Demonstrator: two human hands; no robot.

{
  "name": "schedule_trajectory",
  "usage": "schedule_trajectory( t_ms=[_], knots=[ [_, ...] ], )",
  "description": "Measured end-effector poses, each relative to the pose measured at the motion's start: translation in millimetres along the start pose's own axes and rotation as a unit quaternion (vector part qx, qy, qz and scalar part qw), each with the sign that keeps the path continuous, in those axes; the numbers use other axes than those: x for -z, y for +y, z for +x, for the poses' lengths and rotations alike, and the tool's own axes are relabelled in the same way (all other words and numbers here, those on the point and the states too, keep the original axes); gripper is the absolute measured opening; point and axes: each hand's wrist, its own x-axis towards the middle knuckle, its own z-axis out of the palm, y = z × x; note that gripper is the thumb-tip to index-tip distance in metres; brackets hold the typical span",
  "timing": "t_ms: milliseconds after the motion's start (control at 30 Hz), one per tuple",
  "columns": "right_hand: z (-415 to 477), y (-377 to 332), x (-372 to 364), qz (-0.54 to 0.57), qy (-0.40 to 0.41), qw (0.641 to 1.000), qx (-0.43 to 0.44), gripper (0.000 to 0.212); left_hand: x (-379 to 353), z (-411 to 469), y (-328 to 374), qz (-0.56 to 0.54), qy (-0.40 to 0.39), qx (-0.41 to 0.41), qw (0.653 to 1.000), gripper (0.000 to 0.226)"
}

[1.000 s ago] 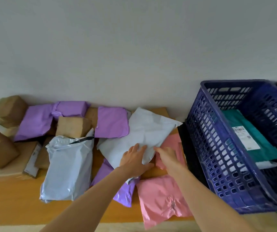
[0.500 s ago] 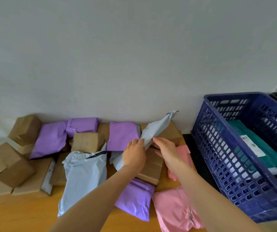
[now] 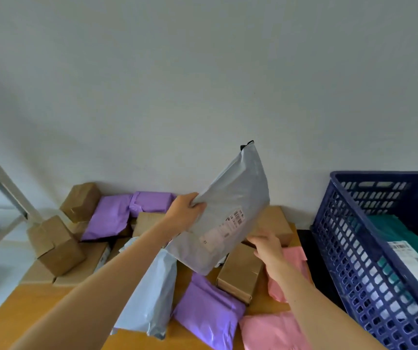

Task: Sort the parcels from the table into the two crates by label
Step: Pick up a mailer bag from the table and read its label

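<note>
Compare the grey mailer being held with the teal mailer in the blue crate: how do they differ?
Colour: the grey mailer is pale grey, the teal mailer dark green-blue. Pose: the grey mailer is tilted up in the air, gripped by the left hand and right hand at opposite edges; the teal mailer lies inside the blue crate. Both are soft plastic bags showing a white printed label.

Your fingers (image 3: 197, 206) hold a grey mailer (image 3: 230, 198) with a white label (image 3: 224, 229); under them purple mailer (image 3: 207, 306), pink mailer (image 3: 273, 332), brown box (image 3: 240, 271).
</note>
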Motion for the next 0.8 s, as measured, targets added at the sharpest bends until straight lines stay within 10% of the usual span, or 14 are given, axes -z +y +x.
schedule_trajectory(
  t_ms=[267,400,800],
  knots=[
    [-9.5,-14.1,-12.7,0.081,-0.136,0.987,0.012,0.020,49.6,-21.4,21.8,-0.191,0.062,0.067,0.977,0.007],
    [-13.9,-24.1,-16.5,0.133,-0.172,0.976,0.017,0.049,63.5,-36.3,21.9,-0.283,0.049,0.093,0.953,0.014],
    [-46.0,-49.5,-20.5,0.124,-0.106,0.982,0.093,0.071,96.6,-57.4,-8.7,-0.178,0.084,0.068,0.978,0.031]
  ],
)
